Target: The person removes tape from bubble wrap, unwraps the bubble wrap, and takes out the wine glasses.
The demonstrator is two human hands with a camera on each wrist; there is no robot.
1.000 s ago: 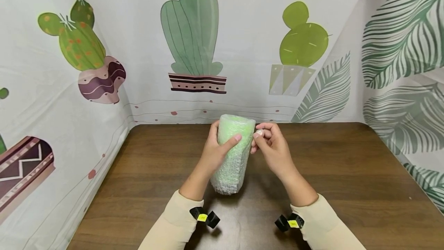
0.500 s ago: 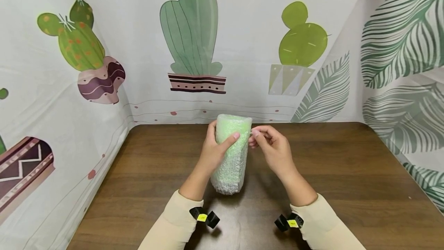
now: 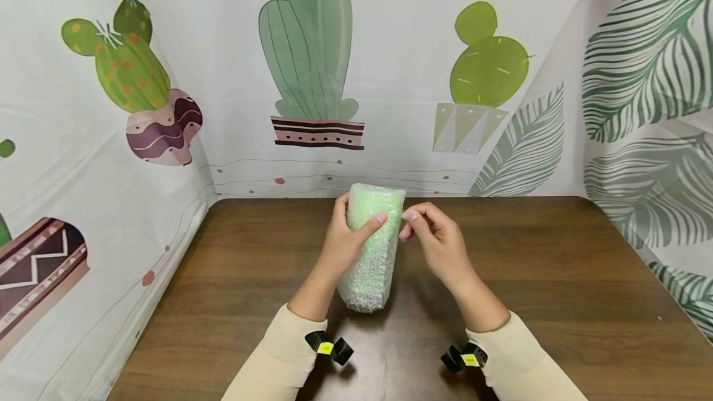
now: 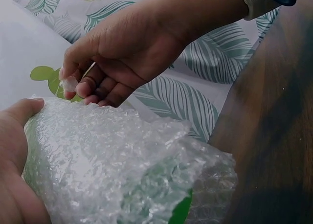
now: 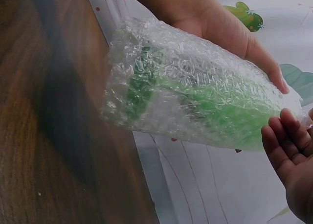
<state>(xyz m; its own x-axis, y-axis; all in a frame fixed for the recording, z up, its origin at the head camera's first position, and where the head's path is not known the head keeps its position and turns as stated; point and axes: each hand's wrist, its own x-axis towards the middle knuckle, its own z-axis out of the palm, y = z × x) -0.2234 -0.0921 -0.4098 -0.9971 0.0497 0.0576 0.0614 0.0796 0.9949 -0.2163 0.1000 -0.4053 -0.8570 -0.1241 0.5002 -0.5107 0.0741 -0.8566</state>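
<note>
A bubble-wrapped green and white object (image 3: pixel 372 252), tall and tapering, tilts above the table; the wrap blurs what is inside. My left hand (image 3: pixel 346 237) grips it from the left, thumb across the front and the other fingers behind. At its upper right edge, my right hand (image 3: pixel 437 237) pinches a small crumpled bit of clear film (image 4: pixel 70 83), perhaps tape, between thumb and index finger. A thin clear strand runs from this bit down to the wrap in the left wrist view. The remaining right fingers curl loosely beside the package.
A dark brown wooden table (image 3: pixel 535 277) lies under both hands. White cloth (image 3: pixel 401 67) printed with cacti and leaves hangs behind it and along the sides. Each wrist wears a black camera (image 3: pixel 341 351) on a strap.
The wrapped package's top has swung slightly left since a second ago. My right fingers have also shifted left with the bit of film, now largely covered in the head view.
</note>
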